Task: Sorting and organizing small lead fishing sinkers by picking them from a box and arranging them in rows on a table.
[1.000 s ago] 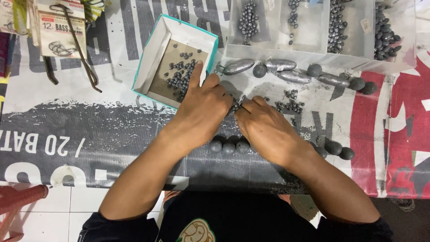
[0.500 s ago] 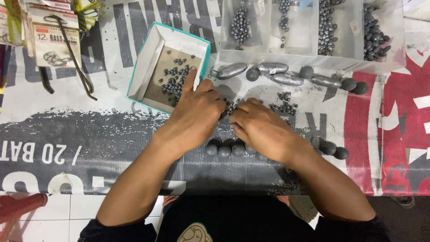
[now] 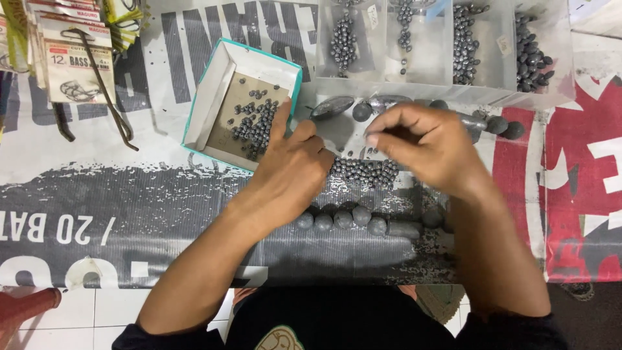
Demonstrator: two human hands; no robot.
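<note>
- Two bare hands worked over a printed banner (image 3: 129, 194).
- The left hand (image 3: 295, 165) lay flat, fingers together, forefinger on the near-right rim of the teal box (image 3: 217, 91) of small sinkers.
- The right hand (image 3: 427, 146) hovered, fingertips (image 3: 372, 137) pinched together; whether they held anything, I could not tell.
- Beneath it lay a pile of small sinkers (image 3: 366, 172), between both hands.
- Round weights (image 3: 343, 219) lined the near side.

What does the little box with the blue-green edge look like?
The small box is an open cardboard tray, teal outside, white walls, brown floor. It lies tilted on the printed table cover, left of the clear sorting tray. Many small grey metal beads are scattered inside. The left hand rests at its right wall, a finger reaching in.
</note>
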